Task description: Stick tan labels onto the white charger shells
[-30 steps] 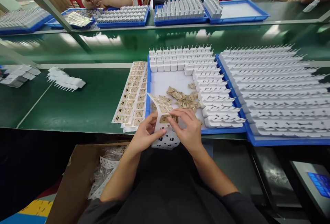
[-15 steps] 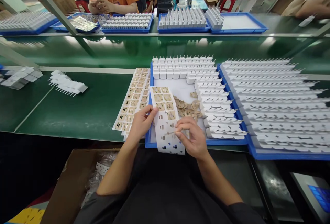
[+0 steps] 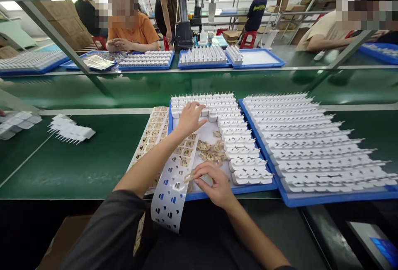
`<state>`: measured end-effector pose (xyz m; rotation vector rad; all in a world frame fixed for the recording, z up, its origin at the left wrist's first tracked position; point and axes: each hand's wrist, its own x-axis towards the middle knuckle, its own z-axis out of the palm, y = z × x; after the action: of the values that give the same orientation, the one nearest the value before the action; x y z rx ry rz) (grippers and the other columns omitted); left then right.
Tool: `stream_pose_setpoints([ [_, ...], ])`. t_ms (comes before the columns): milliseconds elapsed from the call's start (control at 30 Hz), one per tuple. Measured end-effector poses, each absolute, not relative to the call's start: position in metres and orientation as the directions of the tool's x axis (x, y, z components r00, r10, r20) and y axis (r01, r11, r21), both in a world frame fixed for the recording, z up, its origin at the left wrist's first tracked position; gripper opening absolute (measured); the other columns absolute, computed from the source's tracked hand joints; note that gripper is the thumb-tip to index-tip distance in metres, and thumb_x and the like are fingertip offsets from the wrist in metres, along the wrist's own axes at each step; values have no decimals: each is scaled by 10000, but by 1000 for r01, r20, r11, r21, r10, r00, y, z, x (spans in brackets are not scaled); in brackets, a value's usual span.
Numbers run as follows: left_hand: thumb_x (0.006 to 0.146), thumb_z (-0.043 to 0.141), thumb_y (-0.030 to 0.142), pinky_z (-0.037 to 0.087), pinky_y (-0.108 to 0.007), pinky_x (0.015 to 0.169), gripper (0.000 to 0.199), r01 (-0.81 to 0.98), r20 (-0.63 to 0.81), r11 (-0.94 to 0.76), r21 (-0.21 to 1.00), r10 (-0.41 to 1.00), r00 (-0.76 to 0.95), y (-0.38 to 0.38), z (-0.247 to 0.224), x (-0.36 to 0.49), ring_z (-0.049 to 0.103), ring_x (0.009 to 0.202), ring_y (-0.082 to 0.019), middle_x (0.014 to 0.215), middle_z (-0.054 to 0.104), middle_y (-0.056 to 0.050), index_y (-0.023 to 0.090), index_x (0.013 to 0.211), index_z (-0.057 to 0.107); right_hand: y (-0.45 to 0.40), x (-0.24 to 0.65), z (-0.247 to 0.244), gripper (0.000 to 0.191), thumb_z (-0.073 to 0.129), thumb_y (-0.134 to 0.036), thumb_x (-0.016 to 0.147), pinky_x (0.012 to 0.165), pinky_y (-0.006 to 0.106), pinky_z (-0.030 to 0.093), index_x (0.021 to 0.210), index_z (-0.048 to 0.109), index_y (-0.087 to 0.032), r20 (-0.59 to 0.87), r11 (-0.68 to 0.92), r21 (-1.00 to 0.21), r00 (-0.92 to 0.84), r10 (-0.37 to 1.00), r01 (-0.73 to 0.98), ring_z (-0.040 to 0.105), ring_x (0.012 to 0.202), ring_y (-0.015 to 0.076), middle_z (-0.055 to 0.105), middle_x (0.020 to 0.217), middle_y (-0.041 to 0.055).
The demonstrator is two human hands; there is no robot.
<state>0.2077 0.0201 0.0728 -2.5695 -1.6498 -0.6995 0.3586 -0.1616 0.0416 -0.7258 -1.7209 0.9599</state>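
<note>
My left hand (image 3: 190, 120) reaches over the back of the blue tray (image 3: 199, 196). Its thumb and fingers are apart at the front row of white adapter housings (image 3: 214, 116), and I see nothing held in it. In my right hand (image 3: 214, 183), a tan sticker (image 3: 188, 177) is pinched between thumb and fingertips. Just left of it, a sticker sheet (image 3: 169, 187) lies over the tray's left side and hangs past the front edge. Tan stickers remain on its far part; the near part is bare backing with cut-outs. Loose tan pieces (image 3: 211, 150) lie in the tray's middle.
More sticker sheets (image 3: 149, 131) lie left of the tray. A second blue tray (image 3: 298, 201) at right holds rows of white housings. Another group of housings (image 3: 71, 129) sits on the green table at left. Across the bench, a person in orange (image 3: 133, 30) works behind blue trays.
My left hand has let go of the sticker sheet and moved forward to the housings. The sheet has dropped lower and left. My right hand has drawn the tan sticker clear of the sheet.
</note>
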Motion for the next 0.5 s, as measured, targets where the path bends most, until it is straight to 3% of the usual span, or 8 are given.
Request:
stream_pose_setpoints([
  [67,788,753,338,343,-533,1022,568,867,365,-466,178,849,382,42,69,233,386,1301,-422,1465,411,-232,150,1293,573,-162,360,40,38,651,-218,887,839,359,539,881,688,-227,465,501,-863,-290,836,59,664,915,190,675,956,58],
  [133,768,769,284,322,-551,1028,506,858,359,-485,170,841,405,54,64,248,337,1340,-442,1537,321,-232,147,1230,613,-162,361,38,42,647,-216,885,844,361,539,881,687,-229,461,493,-867,-262,848,72,662,918,190,669,964,58],
  [267,804,677,137,314,-536,1039,245,807,402,-560,187,793,458,48,57,246,335,1358,-403,1542,356,-180,167,1046,659,-163,362,36,53,620,-219,901,809,361,545,886,668,-236,455,477,-878,-246,856,38,662,876,193,692,886,43],
  [400,861,622,206,441,-435,928,126,690,390,-587,425,806,445,15,64,211,565,1099,-290,1179,644,-137,179,984,627,-163,362,33,48,622,-225,905,808,357,545,888,665,-238,443,458,-889,-240,864,7,655,863,187,685,871,39],
  [500,846,664,323,501,-372,854,165,561,310,-447,697,893,327,-21,74,180,630,932,-224,1009,686,-79,192,937,620,-162,362,30,32,645,-232,893,869,373,535,879,673,-240,439,450,-893,-190,878,18,645,939,191,664,971,55],
])
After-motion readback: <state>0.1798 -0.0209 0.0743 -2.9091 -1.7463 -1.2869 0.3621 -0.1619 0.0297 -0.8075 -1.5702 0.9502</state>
